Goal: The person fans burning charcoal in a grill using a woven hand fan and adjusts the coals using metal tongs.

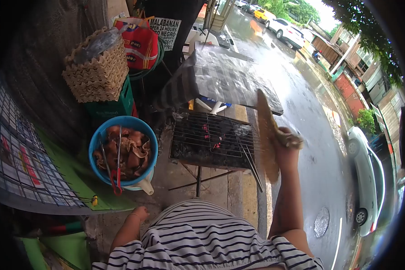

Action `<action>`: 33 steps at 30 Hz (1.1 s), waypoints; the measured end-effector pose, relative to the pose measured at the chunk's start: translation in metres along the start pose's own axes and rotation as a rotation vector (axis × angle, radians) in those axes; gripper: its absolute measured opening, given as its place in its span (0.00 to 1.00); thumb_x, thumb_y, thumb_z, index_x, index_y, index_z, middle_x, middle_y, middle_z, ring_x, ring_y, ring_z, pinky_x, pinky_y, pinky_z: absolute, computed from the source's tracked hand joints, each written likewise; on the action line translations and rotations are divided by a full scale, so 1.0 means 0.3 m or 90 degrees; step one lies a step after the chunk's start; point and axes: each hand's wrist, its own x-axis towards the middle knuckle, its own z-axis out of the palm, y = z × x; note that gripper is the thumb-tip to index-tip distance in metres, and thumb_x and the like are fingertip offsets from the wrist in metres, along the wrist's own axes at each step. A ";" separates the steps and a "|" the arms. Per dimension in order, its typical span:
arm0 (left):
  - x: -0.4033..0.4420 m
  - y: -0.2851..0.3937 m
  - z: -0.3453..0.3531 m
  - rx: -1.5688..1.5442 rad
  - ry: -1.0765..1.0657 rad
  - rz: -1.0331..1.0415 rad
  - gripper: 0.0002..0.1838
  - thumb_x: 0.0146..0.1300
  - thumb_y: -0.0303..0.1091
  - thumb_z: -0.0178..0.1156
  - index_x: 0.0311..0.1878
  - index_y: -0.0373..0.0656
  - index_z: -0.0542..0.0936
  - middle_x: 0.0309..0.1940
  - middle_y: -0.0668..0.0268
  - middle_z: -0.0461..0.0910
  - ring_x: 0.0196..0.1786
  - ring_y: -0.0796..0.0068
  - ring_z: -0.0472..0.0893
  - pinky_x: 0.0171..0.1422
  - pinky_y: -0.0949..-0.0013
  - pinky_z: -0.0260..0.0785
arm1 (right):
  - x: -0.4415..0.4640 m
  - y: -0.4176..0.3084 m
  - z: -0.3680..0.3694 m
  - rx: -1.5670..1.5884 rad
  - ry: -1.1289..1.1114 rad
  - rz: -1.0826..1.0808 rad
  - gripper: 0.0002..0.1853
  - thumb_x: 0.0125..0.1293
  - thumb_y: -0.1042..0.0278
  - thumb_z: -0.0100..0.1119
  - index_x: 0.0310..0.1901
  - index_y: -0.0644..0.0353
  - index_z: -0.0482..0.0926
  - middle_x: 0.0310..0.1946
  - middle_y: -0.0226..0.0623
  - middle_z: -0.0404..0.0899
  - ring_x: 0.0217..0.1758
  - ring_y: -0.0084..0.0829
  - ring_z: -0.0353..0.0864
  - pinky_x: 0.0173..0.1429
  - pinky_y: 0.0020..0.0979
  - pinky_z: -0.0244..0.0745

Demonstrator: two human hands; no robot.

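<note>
While left grip [141,213] hangs half-curled, right grip [289,139] clenches fan [267,135] beside grill [202,161].

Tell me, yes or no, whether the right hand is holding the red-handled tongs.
No, the right hand grips a flat brown fan, while the red-handled tongs rest in the blue basin of meat.

Egg trays [94,69] sit on what seems a green crate [110,108], beside a red bag [141,45].
</note>
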 end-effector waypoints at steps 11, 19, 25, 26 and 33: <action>-0.055 0.056 -0.045 0.015 0.022 -0.027 0.19 0.58 0.40 0.61 0.49 0.39 0.79 0.50 0.54 0.80 0.54 0.57 0.78 0.58 0.61 0.70 | -0.057 0.015 -0.052 0.048 -0.127 -0.129 0.19 0.56 0.71 0.68 0.49 0.62 0.76 0.41 0.33 0.79 0.42 0.21 0.77 0.48 0.25 0.73; -0.028 0.009 0.007 -0.007 0.032 0.013 0.18 0.58 0.39 0.61 0.49 0.40 0.80 0.48 0.57 0.81 0.52 0.59 0.79 0.57 0.61 0.70 | -0.131 -0.101 -0.023 0.114 -0.112 0.010 0.15 0.55 0.71 0.69 0.44 0.64 0.79 0.36 0.34 0.81 0.41 0.24 0.78 0.46 0.26 0.72; -0.001 -0.074 0.016 -0.013 0.070 0.067 0.17 0.54 0.42 0.65 0.42 0.41 0.82 0.41 0.57 0.83 0.46 0.59 0.81 0.52 0.62 0.72 | -0.155 -0.061 0.019 -0.016 -0.034 -0.028 0.13 0.56 0.71 0.69 0.42 0.64 0.79 0.37 0.36 0.80 0.41 0.24 0.77 0.44 0.24 0.72; 0.003 -0.067 0.008 0.003 0.076 0.067 0.16 0.54 0.42 0.65 0.42 0.42 0.82 0.41 0.57 0.83 0.46 0.59 0.81 0.53 0.62 0.72 | -0.183 -0.071 0.017 -0.225 -0.008 -0.105 0.11 0.56 0.74 0.68 0.40 0.64 0.80 0.35 0.37 0.80 0.38 0.24 0.77 0.41 0.25 0.72; 0.016 -0.177 0.021 0.037 0.044 0.060 0.17 0.55 0.41 0.64 0.45 0.41 0.81 0.44 0.57 0.82 0.49 0.58 0.80 0.54 0.61 0.71 | -0.264 -0.041 0.021 -0.077 0.038 -0.019 0.14 0.57 0.75 0.66 0.45 0.62 0.78 0.37 0.37 0.81 0.39 0.23 0.79 0.43 0.27 0.74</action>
